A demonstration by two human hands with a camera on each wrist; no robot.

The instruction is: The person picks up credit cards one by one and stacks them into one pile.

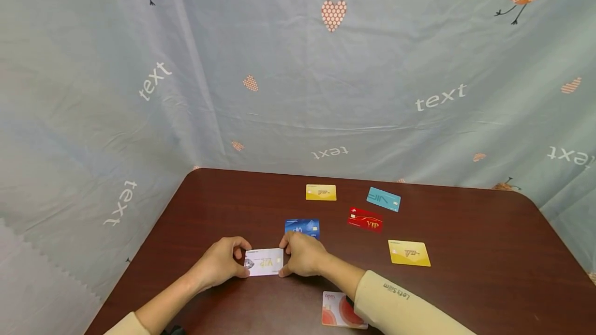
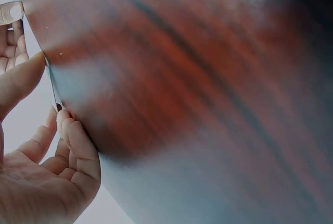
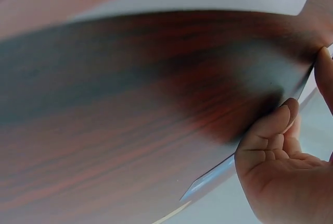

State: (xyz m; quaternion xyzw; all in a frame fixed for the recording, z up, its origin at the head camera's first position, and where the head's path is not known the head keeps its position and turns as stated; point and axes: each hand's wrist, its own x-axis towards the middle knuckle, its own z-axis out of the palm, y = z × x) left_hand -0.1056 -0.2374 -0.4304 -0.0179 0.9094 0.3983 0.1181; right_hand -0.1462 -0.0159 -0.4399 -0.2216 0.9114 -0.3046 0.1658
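Note:
A white card (image 1: 264,261) with gold VIP lettering lies low over the table between both hands. My left hand (image 1: 220,261) holds it by its left end, thumb at the near corner and index finger at the far corner. On the opposite end, my right hand (image 1: 304,255) grips the two right corners likewise. Just past the right hand is a blue card (image 1: 303,225), its near edge partly covered by the fingers. In the left wrist view the white card (image 2: 35,41) appears edge-on, with the left thumb and fingertips at its edge.
A yellow card (image 1: 321,192), a teal card (image 1: 384,199) and a red VIP card (image 1: 365,219) lie farther back on the dark wooden table (image 1: 489,242). Another yellow card (image 1: 409,253) is to the right. The right sleeve overlaps a white-and-red card (image 1: 335,309). A patterned curtain (image 1: 288,118) hangs behind.

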